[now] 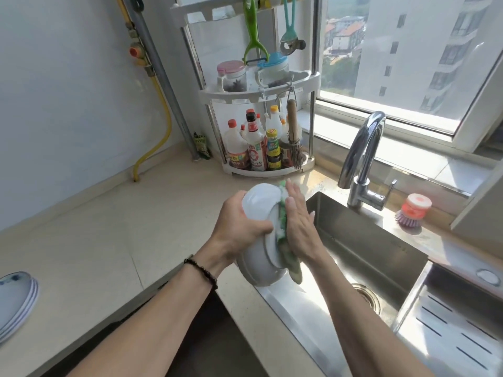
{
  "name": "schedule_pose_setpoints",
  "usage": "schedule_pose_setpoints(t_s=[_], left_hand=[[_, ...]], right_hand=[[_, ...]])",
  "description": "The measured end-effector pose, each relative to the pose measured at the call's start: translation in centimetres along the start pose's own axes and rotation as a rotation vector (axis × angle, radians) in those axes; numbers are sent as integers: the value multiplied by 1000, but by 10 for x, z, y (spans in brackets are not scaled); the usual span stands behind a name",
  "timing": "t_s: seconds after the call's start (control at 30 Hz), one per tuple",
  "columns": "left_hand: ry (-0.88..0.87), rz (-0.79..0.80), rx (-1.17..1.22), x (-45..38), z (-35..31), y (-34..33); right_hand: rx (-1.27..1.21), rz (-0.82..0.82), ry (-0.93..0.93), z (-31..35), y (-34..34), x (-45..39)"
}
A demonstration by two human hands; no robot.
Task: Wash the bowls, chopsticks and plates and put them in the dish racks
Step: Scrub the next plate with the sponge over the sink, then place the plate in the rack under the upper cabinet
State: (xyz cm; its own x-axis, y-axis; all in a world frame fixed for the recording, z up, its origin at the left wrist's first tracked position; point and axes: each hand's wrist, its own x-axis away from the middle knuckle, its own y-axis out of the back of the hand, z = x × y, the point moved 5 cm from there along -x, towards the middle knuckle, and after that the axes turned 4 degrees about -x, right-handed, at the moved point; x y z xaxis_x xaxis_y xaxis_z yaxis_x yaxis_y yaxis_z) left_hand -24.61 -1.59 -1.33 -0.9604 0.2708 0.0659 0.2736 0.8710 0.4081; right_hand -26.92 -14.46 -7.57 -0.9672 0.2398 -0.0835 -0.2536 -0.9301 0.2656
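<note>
Your left hand gripped the white bowl on edge over the sink's left rim. Your right hand, fingers straight, pressed a soapy green sponge flat against its base.

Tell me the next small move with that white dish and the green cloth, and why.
Probably keep wiping: slide the right hand with the green cloth across the white dish, which the left hand grips on edge beside the sink. The faucet shows no water, so rinsing seems to come later.
</note>
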Motion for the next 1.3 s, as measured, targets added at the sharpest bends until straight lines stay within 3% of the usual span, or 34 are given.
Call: schedule_pose_setpoints(t_s=[0.13,0.27,0.4,0.53,0.67,0.8,0.9,1.0,1.1,1.17,1.3], left_hand=[[94,-59,246,-3,6,8],[143,-154,243,5,9,13],[183,-250,338,8,16,26],[218,-363,340,20,26,36],[250,-480,400,35,38,52],[254,-557,413,58,50,67],[232,-602,441,76,56,89],[173,-551,350,111,60,118],[119,-407,320,157,72,149],[92,-313,262,190,85,169],[57,-319,145,246,118,214]], right_hand=[[178,126,179,7,-20,20],[163,153,76,-5,-15,17],[206,289,162,11,-32,38],[193,252,36,12,-36,33],[197,297,179,25,-67,64],[225,248,47,13,-73,56],[281,198,196,41,-111,92],[101,126,182,37,-132,113],[-167,41,-222,25,-147,104],[-162,95,-313,37,-167,108],[29,291,112,113,-245,144]])
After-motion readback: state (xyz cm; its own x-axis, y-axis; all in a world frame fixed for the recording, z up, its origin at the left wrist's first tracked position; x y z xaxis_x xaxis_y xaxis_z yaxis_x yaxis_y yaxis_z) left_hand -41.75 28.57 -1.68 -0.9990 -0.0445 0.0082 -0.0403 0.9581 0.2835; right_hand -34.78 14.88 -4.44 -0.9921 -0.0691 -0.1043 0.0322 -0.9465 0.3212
